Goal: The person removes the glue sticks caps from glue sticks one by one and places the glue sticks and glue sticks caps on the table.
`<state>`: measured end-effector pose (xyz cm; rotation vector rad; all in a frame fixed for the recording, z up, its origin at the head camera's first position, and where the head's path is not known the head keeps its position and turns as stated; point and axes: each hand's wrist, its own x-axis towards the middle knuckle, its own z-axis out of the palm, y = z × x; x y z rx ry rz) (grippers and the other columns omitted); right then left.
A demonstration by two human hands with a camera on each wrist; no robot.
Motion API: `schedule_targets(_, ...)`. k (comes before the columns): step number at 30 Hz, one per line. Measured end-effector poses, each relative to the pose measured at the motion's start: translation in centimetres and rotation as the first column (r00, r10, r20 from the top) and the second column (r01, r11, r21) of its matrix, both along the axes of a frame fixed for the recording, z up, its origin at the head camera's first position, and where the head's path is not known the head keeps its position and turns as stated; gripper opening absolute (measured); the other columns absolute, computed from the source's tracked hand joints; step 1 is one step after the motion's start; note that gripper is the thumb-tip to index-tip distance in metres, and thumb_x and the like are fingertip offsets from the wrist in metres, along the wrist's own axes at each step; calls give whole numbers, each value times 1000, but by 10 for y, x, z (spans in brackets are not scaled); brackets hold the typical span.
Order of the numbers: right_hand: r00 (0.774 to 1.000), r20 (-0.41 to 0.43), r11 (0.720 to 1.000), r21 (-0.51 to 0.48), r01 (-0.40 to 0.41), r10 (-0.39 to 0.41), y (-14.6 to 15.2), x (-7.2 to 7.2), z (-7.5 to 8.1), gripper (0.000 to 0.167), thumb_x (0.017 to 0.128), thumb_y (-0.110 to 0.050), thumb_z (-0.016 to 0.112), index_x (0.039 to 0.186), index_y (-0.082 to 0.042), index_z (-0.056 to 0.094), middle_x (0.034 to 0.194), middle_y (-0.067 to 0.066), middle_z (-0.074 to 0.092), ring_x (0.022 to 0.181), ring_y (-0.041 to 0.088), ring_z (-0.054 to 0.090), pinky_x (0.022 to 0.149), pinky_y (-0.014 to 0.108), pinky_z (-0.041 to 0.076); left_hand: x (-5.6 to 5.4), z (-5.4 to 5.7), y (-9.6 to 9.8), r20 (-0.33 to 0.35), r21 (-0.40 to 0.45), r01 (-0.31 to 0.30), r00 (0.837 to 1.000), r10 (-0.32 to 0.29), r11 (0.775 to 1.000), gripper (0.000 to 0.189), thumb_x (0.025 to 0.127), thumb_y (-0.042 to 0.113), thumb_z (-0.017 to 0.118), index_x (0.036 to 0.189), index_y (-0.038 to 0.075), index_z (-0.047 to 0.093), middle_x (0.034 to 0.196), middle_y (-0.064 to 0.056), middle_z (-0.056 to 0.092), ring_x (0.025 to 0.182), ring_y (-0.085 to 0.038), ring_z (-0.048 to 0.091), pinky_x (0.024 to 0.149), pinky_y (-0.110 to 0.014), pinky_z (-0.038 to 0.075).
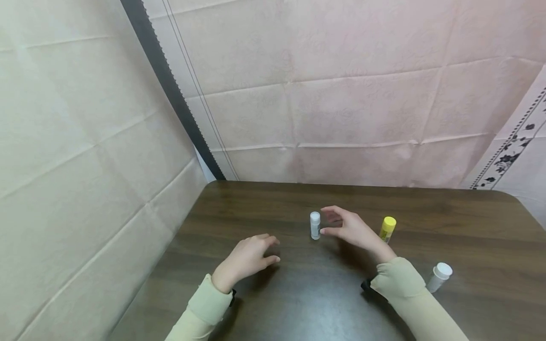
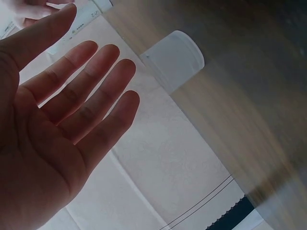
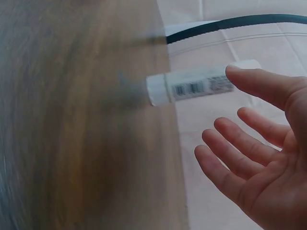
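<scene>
In the head view a small white glue stick (image 1: 315,225) stands upright on the wooden table. My right hand (image 1: 347,229) is just right of it, thumb and fingers apart, the thumb tip close to its side. The right wrist view shows that glue stick (image 3: 194,87) with a barcode label, the thumb overlapping its upper end and the other fingers extended below. My left hand (image 1: 247,258) hovers over the table at the left, fingers loosely bent and holding nothing. In the left wrist view a translucent whitish cylinder (image 2: 175,62) stands beyond the fingertips; the head view hides it.
A yellow-capped glue stick (image 1: 387,228) stands behind the right wrist, partly hidden by it. Another white-capped stick (image 1: 440,276) is right of the right sleeve. Pale creased cloth (image 1: 341,109) hangs beyond the table's (image 1: 256,199) far edge and along its left.
</scene>
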<state>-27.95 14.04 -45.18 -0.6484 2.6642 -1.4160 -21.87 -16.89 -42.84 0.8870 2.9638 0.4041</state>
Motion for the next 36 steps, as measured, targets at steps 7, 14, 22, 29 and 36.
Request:
schedule_targets(7, 996, 84, 1000, 21, -19, 17, -13, -6, -17, 50, 87, -25, 80, 129, -4, 61, 114, 10, 69, 109, 29, 64, 95, 53, 49, 1, 3, 1, -5, -5, -13, 1000, 13, 1000, 37, 92, 30, 75, 122, 9, 69, 117, -5, 70, 105, -20, 68, 84, -41, 56)
schedule_targets(14, 997, 61, 999, 15, -40, 39, -18, -4, -22, 41, 88, -25, 79, 119, -5, 62, 106, 7, 70, 102, 26, 65, 91, 50, 51, 2, 2, 5, -16, -11, 12, 1000, -12, 1000, 37, 92, 30, 76, 121, 9, 69, 116, -5, 71, 102, -20, 69, 82, -40, 56)
schedule_targets(22, 998, 46, 999, 17, -44, 43, -21, -1, -24, 31, 92, -23, 75, 115, -5, 64, 105, 6, 71, 102, 25, 66, 90, 47, 52, 3, 2, 6, -8, -13, 9, 1000, -9, 1000, 36, 92, 30, 76, 121, 9, 69, 115, -4, 71, 101, -19, 69, 82, -39, 56)
schedule_targets(29, 998, 19, 998, 13, -67, 67, -22, 0, -23, 29, 92, -21, 74, 115, -4, 65, 104, 8, 72, 100, 26, 67, 87, 47, 53, 6, 3, 6, 4, -11, 6, 1000, -6, 1000, 36, 92, 30, 76, 121, 10, 69, 115, -4, 71, 102, -19, 69, 83, -39, 56)
schedule_targets(36, 999, 6, 999, 29, -41, 41, -17, 2, -8, 29, 94, -22, 73, 116, -4, 66, 105, 8, 72, 99, 25, 68, 88, 48, 53, 6, 4, 6, 38, 8, 7, 999, -7, 1000, 38, 93, 29, 75, 124, 9, 68, 118, -6, 70, 105, -20, 68, 87, -40, 56)
